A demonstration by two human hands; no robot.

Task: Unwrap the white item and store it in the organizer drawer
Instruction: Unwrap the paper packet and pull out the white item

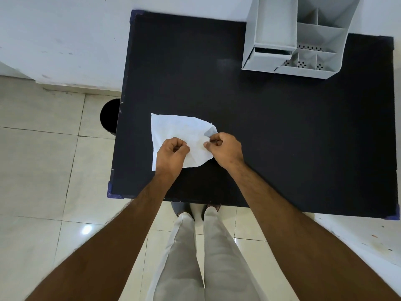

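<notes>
Nearest to us, light trousers over a tiled floor, both bare forearms reaching forward onto the black table. Left hand rests on the white sheet, fingers curled in tight, thumb and fingertips pinching the sheet near its middle. Right hand sits at the sheet's right edge, also curled nearly closed, thumb and forefinger pinching a small fold of the white material. The two hands are just beside each other, sheet spanning between them and spreading out flat to the left and away from us. A small grey patch shows at the sheet's right corner, just above the right-hand fingers; we cannot tell what it is. Left of the table, a round black bin on the floor. Far right corner of the table: grey desk organizer, well apart from the hands, with its drawer at the lower left.
</notes>
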